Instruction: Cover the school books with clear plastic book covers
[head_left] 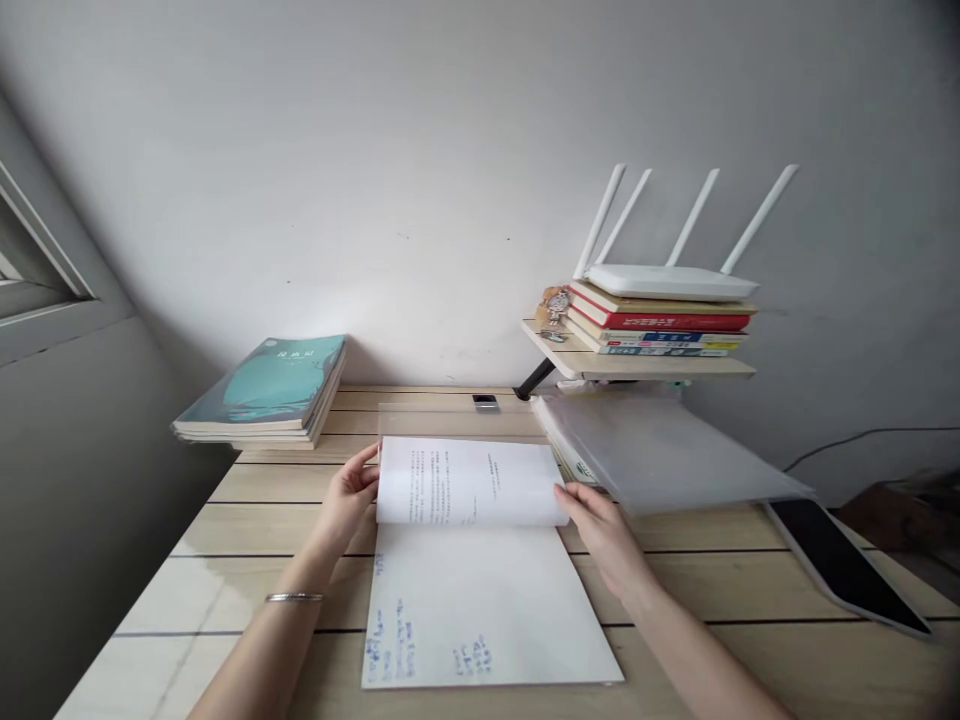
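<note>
Printed paper (465, 480) stands curled up in the middle of the desk, its lower edge over a white sheet (495, 590) with blue handwriting. A clear plastic folder (435, 416) shows beyond the printed paper's far edge. My left hand (352, 492) is closed at the left edge of the printed paper, its fingertips partly hidden behind it. At the opposite edge, my right hand (600, 525) pinches the paper between thumb and fingers. The white sheet lies flat, nearer to me, between my forearms.
Teal-covered books (277, 385) are stacked at the left rear. To the right, a translucent folder (675, 450) lies partly over a dark tablet (840, 560). A raised shelf (637, 365) carries books (660, 322), a white router (671, 280) and a watch (556, 302).
</note>
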